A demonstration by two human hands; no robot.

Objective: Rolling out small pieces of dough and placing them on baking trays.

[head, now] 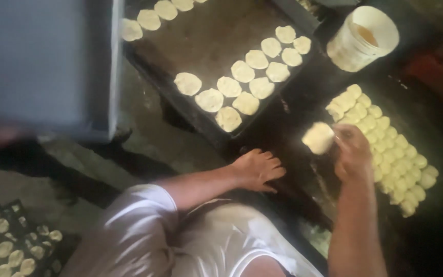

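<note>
pale dough piece [318,137] blurred, right hand [352,154] pinching, apparently.

Right hand [354,154] holding flattened dough disc [318,137], dough balls [385,143] beside, baking tray [201,41]

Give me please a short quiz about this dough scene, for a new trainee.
1. True or false: the right hand holds a flattened dough piece in its fingers.
2. Where do the flattened dough discs lie? A) in a white bucket B) on the dark tray C) on a blue cloth
3. What lies in tight rows just right of the right hand?

Key: 1 true. 2 B. 3 small dough balls.
</note>
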